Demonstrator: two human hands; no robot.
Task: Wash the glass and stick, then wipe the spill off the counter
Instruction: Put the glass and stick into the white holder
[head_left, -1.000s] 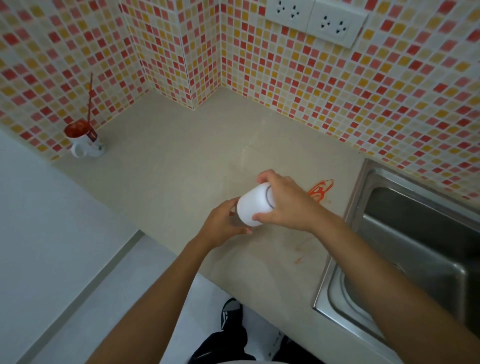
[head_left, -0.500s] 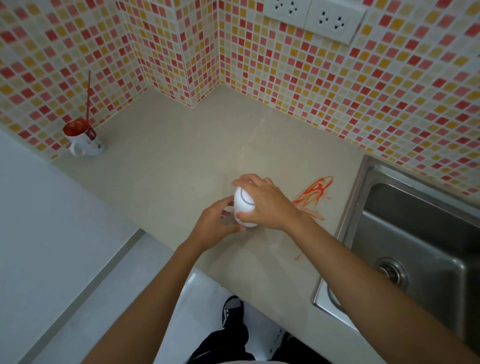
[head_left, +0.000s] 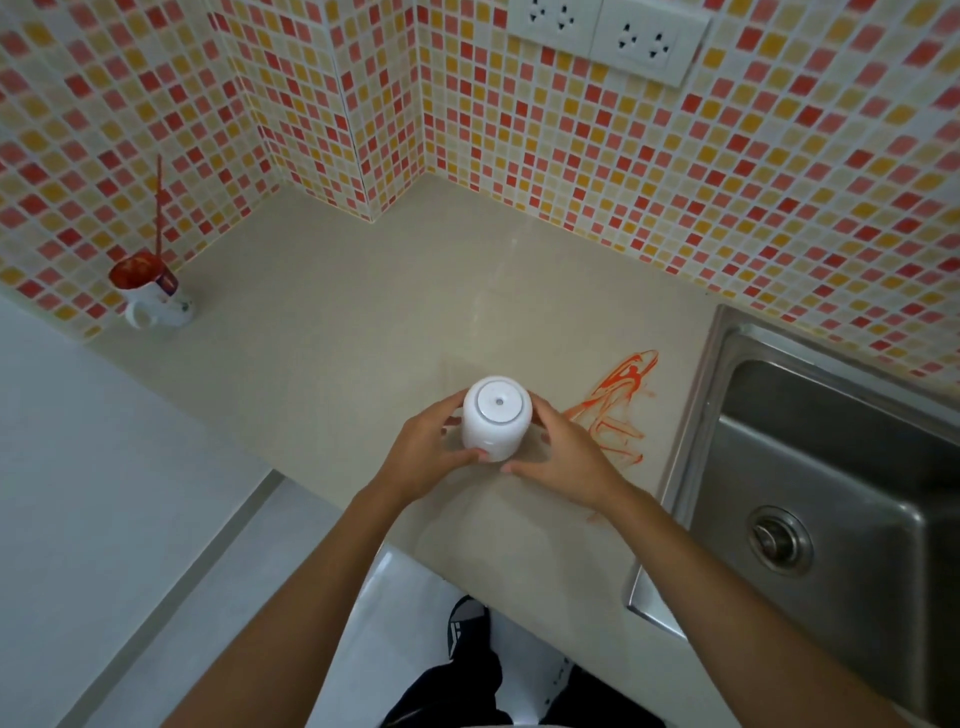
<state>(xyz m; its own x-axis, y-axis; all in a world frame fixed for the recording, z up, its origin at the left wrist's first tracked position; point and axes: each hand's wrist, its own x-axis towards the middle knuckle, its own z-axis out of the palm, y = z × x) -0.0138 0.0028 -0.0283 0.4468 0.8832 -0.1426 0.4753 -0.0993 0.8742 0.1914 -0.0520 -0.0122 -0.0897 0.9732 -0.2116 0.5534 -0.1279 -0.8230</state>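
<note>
Both hands, left hand (head_left: 431, 452) and right hand (head_left: 563, 460), curl their fingers around the white bottle (head_left: 496, 418) on the tabletop (head_left: 337, 338). Just beyond lies the red spill (head_left: 615, 402), which a sleeve could smear. Far left, the glass (head_left: 150, 291) with its stick (head_left: 159, 208) could tip if knocked.

One head-worn wide-angle camera gives the only view. It looks steeply down and forward from above the counter (head_left: 322, 364), close enough that both forearms run in from the bottom edge. Taking the sink (head_left: 831, 467) as landmark: it lies at the right edge, the counter spreads to its left, the tiled wall (head_left: 571, 156) rises behind it, and the floor (head_left: 104, 493) shows lower left of it. Straight lines bow toward the frame's edges.
</note>
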